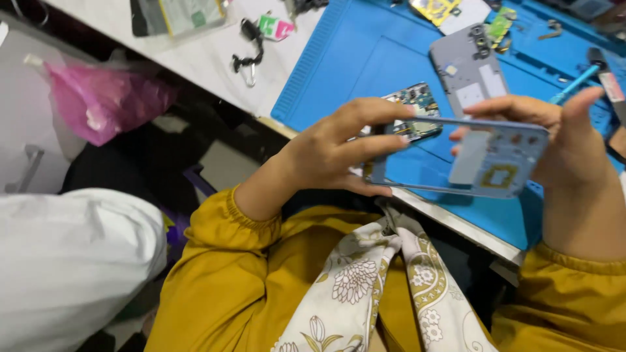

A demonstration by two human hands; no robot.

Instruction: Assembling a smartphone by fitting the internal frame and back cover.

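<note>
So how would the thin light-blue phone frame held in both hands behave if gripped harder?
The light-blue phone frame looks thin with an open window, so it probably flexes and could crack. It seems light: the left hand and right hand pinch only its ends.

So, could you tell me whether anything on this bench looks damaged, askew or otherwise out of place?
Nothing looks spilled or broken. The left hand and right hand hold a light blue phone frame with its inside exposed. A grey back cover lies tilted on the blue mat, and small parts sit scattered along the mat's far edge.
</note>
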